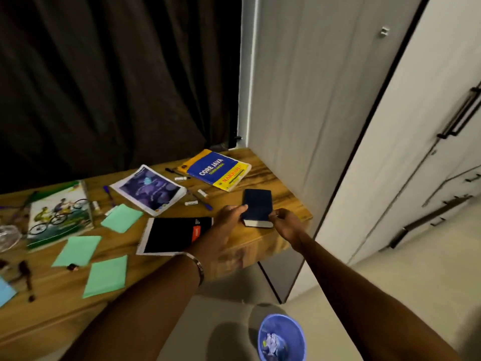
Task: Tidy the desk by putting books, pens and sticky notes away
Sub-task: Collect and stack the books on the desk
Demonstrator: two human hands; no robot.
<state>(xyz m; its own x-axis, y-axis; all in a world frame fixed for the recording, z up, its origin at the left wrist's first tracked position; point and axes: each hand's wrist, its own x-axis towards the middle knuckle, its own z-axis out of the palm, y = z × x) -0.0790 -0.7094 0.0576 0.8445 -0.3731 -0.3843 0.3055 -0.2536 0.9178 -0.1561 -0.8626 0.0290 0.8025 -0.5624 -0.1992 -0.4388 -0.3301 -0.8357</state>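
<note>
A small dark blue book (pixel 258 205) lies near the right end of the wooden desk (pixel 276 178). My left hand (pixel 229 217) holds its left edge with fingers and thumb, and my right hand (pixel 285 222) pinches its near right corner. A blue and yellow "Core Java" book (pixel 216 169) lies behind it. A black spiral notebook (pixel 174 234) sits to the left under my left forearm. A purple-covered book (pixel 149 188), a cyclist-covered book (pixel 58 214), several green sticky notes (pixel 78 250) and pens (pixel 203 201) are scattered over the desk.
A blue bin (pixel 281 337) with crumpled paper stands on the floor below the desk's right end. White wardrobe doors (pixel 390 126) rise at the right, a dark curtain (pixel 104 87) hangs behind the desk. A glass dish (pixel 7 237) sits at the far left.
</note>
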